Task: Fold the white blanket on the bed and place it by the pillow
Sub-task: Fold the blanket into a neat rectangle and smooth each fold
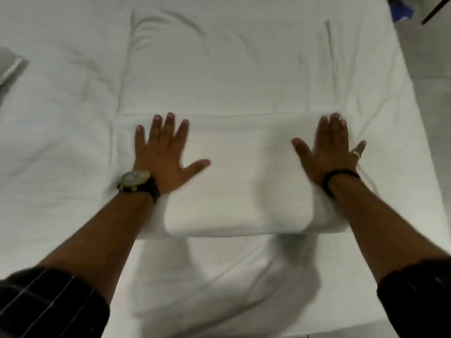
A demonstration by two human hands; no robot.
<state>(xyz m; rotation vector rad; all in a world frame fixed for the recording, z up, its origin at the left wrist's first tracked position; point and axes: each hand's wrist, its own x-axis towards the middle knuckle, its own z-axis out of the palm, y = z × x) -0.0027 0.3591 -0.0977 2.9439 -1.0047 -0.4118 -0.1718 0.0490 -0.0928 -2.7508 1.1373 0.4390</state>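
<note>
At the far left edge a corner of the pillow shows, well apart from the work. The bed spreads white and creased around everything.

The left hand lies flat with fingers spread wide on the left part of the white blanket, palm pressing down and gripping nothing; a wristwatch sits on that wrist. The blanket is in the middle of the bed, straight in front of the person, already folded down to a thick, rounded rectangular bundle with a soft, bulging near edge and a straighter far edge. Beyond that far edge a flatter white layer runs on up the bed; whether it is more blanket or the bedding I cannot tell. The right hand is likewise open and flat on the right part of the bundle, fingers closer together and slightly blurred, holding nothing, with a dark band at its wrist.

The bundle looks soft, puffy and light, and it dents under the palms, so it would likely spring open if lifted by one layer. A sound hold would be both hands slid under the short left and right ends, pinching all layers together, before carrying it left toward the pillow.
</note>
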